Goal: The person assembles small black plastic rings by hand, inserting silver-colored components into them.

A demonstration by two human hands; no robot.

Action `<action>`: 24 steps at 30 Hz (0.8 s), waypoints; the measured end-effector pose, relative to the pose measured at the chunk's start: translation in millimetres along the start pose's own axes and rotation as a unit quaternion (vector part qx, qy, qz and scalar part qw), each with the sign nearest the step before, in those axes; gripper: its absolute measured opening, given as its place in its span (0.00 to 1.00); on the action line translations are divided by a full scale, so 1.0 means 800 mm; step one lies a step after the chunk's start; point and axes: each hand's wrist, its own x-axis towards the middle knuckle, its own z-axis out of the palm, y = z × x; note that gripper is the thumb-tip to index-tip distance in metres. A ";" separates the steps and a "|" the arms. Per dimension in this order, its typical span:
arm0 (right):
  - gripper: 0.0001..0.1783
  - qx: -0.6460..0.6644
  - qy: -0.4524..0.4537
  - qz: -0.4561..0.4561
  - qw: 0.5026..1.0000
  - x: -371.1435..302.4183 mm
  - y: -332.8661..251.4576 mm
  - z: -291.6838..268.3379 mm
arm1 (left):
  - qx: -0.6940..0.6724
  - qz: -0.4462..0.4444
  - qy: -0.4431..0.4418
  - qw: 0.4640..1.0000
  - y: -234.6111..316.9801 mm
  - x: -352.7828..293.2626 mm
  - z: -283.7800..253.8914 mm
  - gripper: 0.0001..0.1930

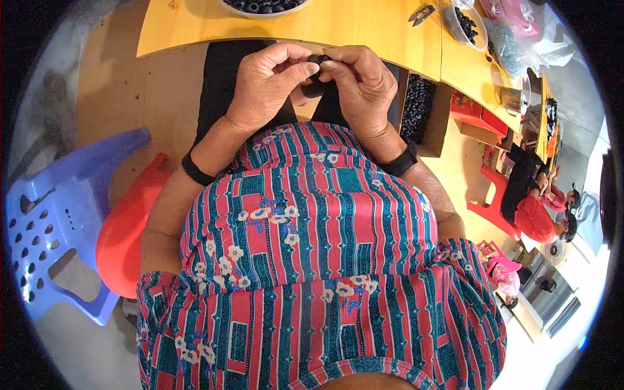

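Head view, left hand: our left hand (270, 78) pinches narrowly, thumb against fingers, on a small black rounded piece (316, 88).
Right hand: our right hand (364, 75) grips the same piece from the other side, thumb and forefinger close together.
Black piece: we hold it between both hands, above the lap, just short of the table edge.
Big bowl: a pale round bowl (263, 16) holds black ring-like pieces, cut off by the upper rim of the view.
Small bowl: a white bowl (482, 44) to our right holds smaller black pieces.
Box: below the tabletop, a brown cardboard box (437, 120) holds many small dark pieces.
Table edge: the yellow wooden table (364, 29) curves across just beyond our hands.
Room: yellow wood shows between the big bowl and the dark metal snips (422, 15).
Left side: a blue plastic chair (62, 188) and a red plastic seat (130, 247) stand near our left forearm.
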 end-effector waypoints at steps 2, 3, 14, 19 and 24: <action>0.05 -0.010 -0.007 -0.006 1.000 0.001 -0.011 -0.001 | -0.009 -0.003 0.010 1.000 -0.002 -0.002 0.003 0.06; 0.05 -0.020 -0.013 -0.011 1.000 0.001 -0.013 -0.002 | -0.017 -0.006 0.020 1.000 -0.003 -0.002 0.004 0.06; 0.03 0.102 -0.052 0.075 0.991 0.002 -0.008 -0.009 | 0.006 0.058 0.006 0.998 0.002 -0.004 0.006 0.07; 0.01 0.241 -0.067 0.199 0.948 0.004 0.001 -0.011 | -0.004 0.056 -0.001 0.998 0.009 -0.005 0.004 0.08; 0.05 0.443 -0.132 0.328 0.824 0.008 0.005 -0.014 | 0.026 0.158 0.005 0.987 0.013 0.002 0.004 0.08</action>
